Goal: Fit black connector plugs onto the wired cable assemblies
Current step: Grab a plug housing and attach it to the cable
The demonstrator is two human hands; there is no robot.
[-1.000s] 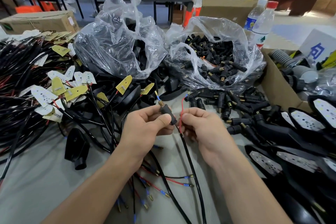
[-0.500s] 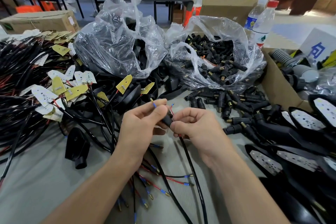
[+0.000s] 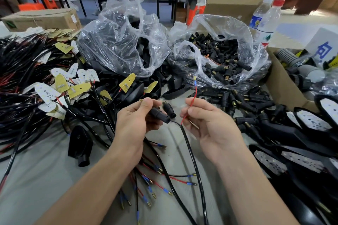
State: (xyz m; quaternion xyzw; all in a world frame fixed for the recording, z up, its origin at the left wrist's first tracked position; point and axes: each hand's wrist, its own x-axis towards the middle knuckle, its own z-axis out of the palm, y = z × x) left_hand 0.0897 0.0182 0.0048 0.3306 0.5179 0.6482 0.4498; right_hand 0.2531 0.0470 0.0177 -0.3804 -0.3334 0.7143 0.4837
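My left hand (image 3: 136, 120) grips a black connector plug (image 3: 159, 114) that sits on the end of a black cable (image 3: 191, 144); a brass terminal pokes out past my fingers. A second black plug (image 3: 169, 108) lies just right of it, between my hands. My right hand (image 3: 206, 120) pinches the cable's red wire (image 3: 191, 105), which rises to a blue sleeve and brass tip. The cable runs down between my forearms toward the near edge.
An open clear bag of black plugs (image 3: 219, 55) stands behind my hands, another bag (image 3: 120, 42) to its left. Loose plugs (image 3: 237, 100) lie right, black housings (image 3: 292, 133) further right, wired assemblies (image 3: 27, 82) left, terminal wires (image 3: 155, 184) near. Two bottles (image 3: 267, 18) stand by a cardboard box (image 3: 285, 86).
My hands have moved apart. The right hand pulled the red wire out to the right and up, away from the plug that the left hand still holds.
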